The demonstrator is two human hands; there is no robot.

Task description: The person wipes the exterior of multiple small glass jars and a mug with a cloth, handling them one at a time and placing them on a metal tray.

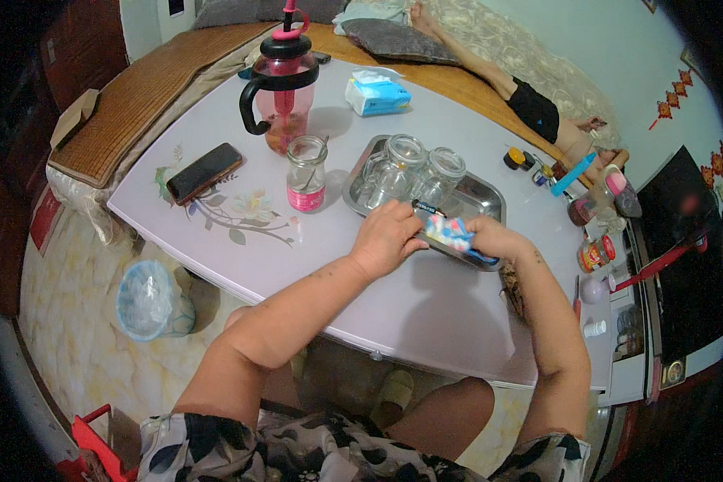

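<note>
A metal tray (364, 147) lies on the table (313, 259), with two clear glass mugs (391, 172) (443, 172) upside down or upright, which I cannot tell. My left hand (388, 235) rests at the tray's near rim, its fingers bent; whether it grips the rim is unclear. Slightly blurred, my right hand (497, 241) holds a colourful patterned cloth (449, 234) over the tray's near right part. A small dark item (428, 208) with writing lies between the hands and the mugs. Left of the tray stands an open glass jar (306, 181) with a pink label and a spoon inside.
A pink pitcher (286, 114), a phone (205, 173) and a tissue pack (378, 96) are on the table. Jars and bottles, including a red-lidded jar (595, 254), line the right side. A person's legs (482, 63) extend along the seat behind. A lined bin (153, 301) stands on the floor.
</note>
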